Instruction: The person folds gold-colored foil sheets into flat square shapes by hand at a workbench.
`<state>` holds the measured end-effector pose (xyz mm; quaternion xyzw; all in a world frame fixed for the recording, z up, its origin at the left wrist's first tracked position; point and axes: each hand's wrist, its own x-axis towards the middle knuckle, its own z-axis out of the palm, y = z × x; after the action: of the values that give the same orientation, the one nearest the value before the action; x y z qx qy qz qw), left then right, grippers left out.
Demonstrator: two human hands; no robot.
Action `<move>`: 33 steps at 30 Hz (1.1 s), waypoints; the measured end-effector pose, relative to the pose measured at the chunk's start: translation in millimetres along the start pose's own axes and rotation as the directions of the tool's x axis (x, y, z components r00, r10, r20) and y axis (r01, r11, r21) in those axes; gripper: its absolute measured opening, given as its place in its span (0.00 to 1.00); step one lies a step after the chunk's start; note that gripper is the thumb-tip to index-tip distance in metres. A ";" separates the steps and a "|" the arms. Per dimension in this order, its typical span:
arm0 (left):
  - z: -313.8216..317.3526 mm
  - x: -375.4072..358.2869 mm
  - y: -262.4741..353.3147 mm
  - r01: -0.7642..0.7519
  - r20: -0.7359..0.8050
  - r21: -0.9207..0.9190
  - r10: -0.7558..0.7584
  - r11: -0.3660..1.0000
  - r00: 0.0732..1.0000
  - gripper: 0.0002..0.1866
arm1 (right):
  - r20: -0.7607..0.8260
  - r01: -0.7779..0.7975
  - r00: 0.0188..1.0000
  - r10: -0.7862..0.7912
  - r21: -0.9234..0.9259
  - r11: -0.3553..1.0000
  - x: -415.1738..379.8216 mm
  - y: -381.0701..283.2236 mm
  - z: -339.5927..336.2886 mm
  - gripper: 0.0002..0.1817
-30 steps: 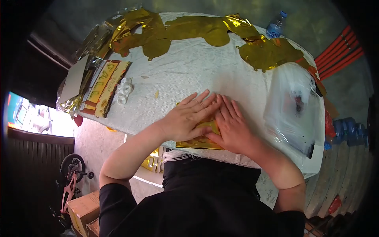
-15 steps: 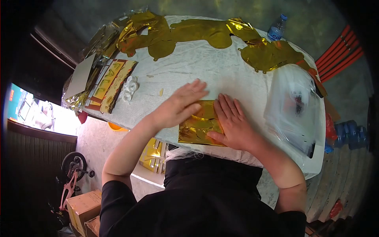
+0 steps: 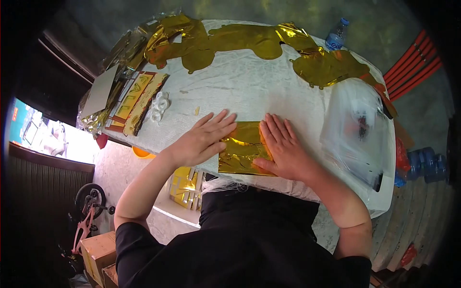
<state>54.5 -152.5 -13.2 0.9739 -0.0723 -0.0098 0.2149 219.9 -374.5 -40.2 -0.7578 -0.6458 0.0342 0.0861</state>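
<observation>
A folded gold foil balloon [image 3: 242, 150] lies flat near the table's front edge, its surface creased and shiny. My right hand [image 3: 283, 149] rests flat along its right side, fingers stretched out and thumb over the foil. At the left side of the foil is my left hand [image 3: 204, 139], palm down with fingers extended and the thumb reaching its edge. Neither hand grips anything. Unfolded flat gold foil balloons [image 3: 247, 38] stretch along the far edge of the white-covered table [image 3: 230, 91].
Clear plastic bags [image 3: 353, 134] are stacked at the right. White ribbon rolls [image 3: 159, 106] and printed cards [image 3: 135, 103] lie at the left, beside packaged foil [image 3: 122, 53]. A water bottle [image 3: 336, 34] stands at the back right. Cardboard boxes [image 3: 100, 249] sit on the floor.
My left hand has moved left and down from above the foil to its left side, flattening out. My right hand has stayed in place on the foil.
</observation>
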 end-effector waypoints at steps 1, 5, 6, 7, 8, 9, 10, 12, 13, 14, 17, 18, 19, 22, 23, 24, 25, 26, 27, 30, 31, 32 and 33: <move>0.2 -8.9 1.5 -0.005 0.008 0.016 0.005 1.000 1.000 0.33 | 0.006 0.019 1.000 -0.019 -0.004 1.000 0.5 1.5 -0.4 0.49; -1.9 -32.8 27.7 -0.009 -0.004 0.086 0.009 0.996 1.000 0.38 | 0.029 0.070 0.997 -0.070 0.023 0.997 -2.6 2.5 -4.7 0.49; -0.6 -36.7 33.6 -0.005 -0.003 0.082 0.005 0.997 1.000 0.38 | 0.042 0.093 0.995 -0.094 0.026 0.995 -4.3 1.2 -6.3 0.50; 1.0 -39.6 39.1 0.013 -0.027 0.114 -0.010 0.993 1.000 0.39 | 0.054 0.117 0.991 -0.119 0.028 0.993 -5.4 -0.3 -8.4 0.51; 3.0 -41.7 43.1 0.030 -0.051 0.147 -0.023 0.989 0.998 0.39 | 0.056 0.120 0.991 -0.122 0.029 0.992 -6.2 -2.2 -10.8 0.51; 7.1 -43.6 44.9 0.033 -0.052 0.145 -0.026 0.989 0.998 0.39 | 0.082 0.144 0.986 -0.145 0.011 0.989 -7.5 -4.3 -13.5 0.51; 12.8 -45.1 45.0 0.023 -0.127 0.189 0.002 0.982 0.992 0.36 | 0.109 0.170 0.980 -0.168 -0.008 0.985 -8.1 -6.0 -15.9 0.52; 21.1 -44.4 42.9 0.018 -0.202 0.234 0.030 0.972 0.979 0.32 | 0.129 0.185 0.975 -0.180 -0.029 0.982 -9.6 -9.4 -19.4 0.51; 24.6 -43.1 41.8 0.003 -0.285 0.235 0.066 0.972 0.956 0.27 | 0.148 0.195 0.971 -0.186 -0.049 0.980 -10.0 -10.5 -19.9 0.51; 26.4 -41.8 41.8 -0.014 -0.364 0.237 0.102 0.972 0.926 0.22 | 0.149 0.196 0.971 -0.187 -0.049 0.979 -10.0 -9.6 -18.7 0.51; 23.3 -34.2 44.0 -0.042 -0.391 0.314 0.170 0.948 0.905 0.16 | 0.081 0.195 0.976 -0.203 0.096 0.976 -10.8 1.2 -16.4 0.50; 23.4 -32.6 41.4 -0.047 -0.391 0.317 0.176 0.947 0.904 0.16 | 0.086 0.138 0.981 -0.175 0.330 0.934 -9.2 6.2 -17.5 0.49; 24.5 -31.6 36.9 -0.055 -0.405 0.314 0.186 0.948 0.895 0.16 | 0.095 0.074 0.984 -0.150 0.545 0.835 -7.2 11.8 -18.5 0.48; 22.8 -29.3 28.5 -0.043 -0.486 0.205 0.140 0.978 0.863 0.14 | 0.040 0.008 0.995 -0.086 0.872 0.489 1.3 32.3 -15.6 0.48; 22.4 -26.9 26.9 -0.023 -0.546 0.087 0.067 0.996 0.835 0.12 | 0.090 -0.090 0.995 0.036 0.996 0.009 3.6 30.9 -10.8 0.39; 26.4 -23.3 27.9 -0.033 -0.546 0.093 0.078 0.995 0.834 0.12 | 0.082 -0.083 0.996 0.043 0.996 0.014 6.2 34.8 -13.8 0.39; 33.3 -19.5 31.4 0.026 -0.625 -0.251 -0.182 0.968 0.759 0.10 | 0.156 -0.142 0.979 0.127 0.983 -0.113 11.8 40.5 -18.2 0.35; 36.9 -16.5 34.6 0.038 -0.599 -0.570 -0.447 0.820 0.664 0.08 | 0.237 -0.187 0.951 0.198 0.952 -0.242 15.3 44.1 -21.9 0.30; 36.4 -14.0 36.0 0.004 -0.511 -0.746 -0.577 0.665 0.638 0.08 | 0.230 -0.181 0.952 0.201 0.955 -0.235 15.3 44.4 -21.1 0.30; 40.1 1.6 33.5 -0.066 -0.337 -0.914 -0.659 0.400 0.672 0.10 | 0.069 -0.051 0.996 0.051 0.954 -0.297 14.5 37.2 -10.3 0.27; 37.9 7.6 32.3 -0.034 -0.308 -0.913 -0.631 0.407 0.712 0.09 | 0.102 -0.069 0.992 0.079 0.937 -0.342 17.1 32.0 -10.0 0.24; 45.0 22.6 42.5 -0.149 -0.362 -0.922 -0.660 0.357 0.658 0.10 | 0.098 -0.066 0.992 0.079 0.939 -0.339 18.8 29.1 -9.1 0.24; 48.0 25.3 41.4 -0.142 -0.350 -0.924 -0.633 0.356 0.691 0.11 | 0.113 -0.068 0.987 0.116 0.940 -0.336 20.1 27.3 -7.3 0.21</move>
<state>71.5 -213.4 -39.1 0.6214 0.1892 0.2655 0.7125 250.9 -359.5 -36.5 -0.4187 -0.2825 0.5406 0.6728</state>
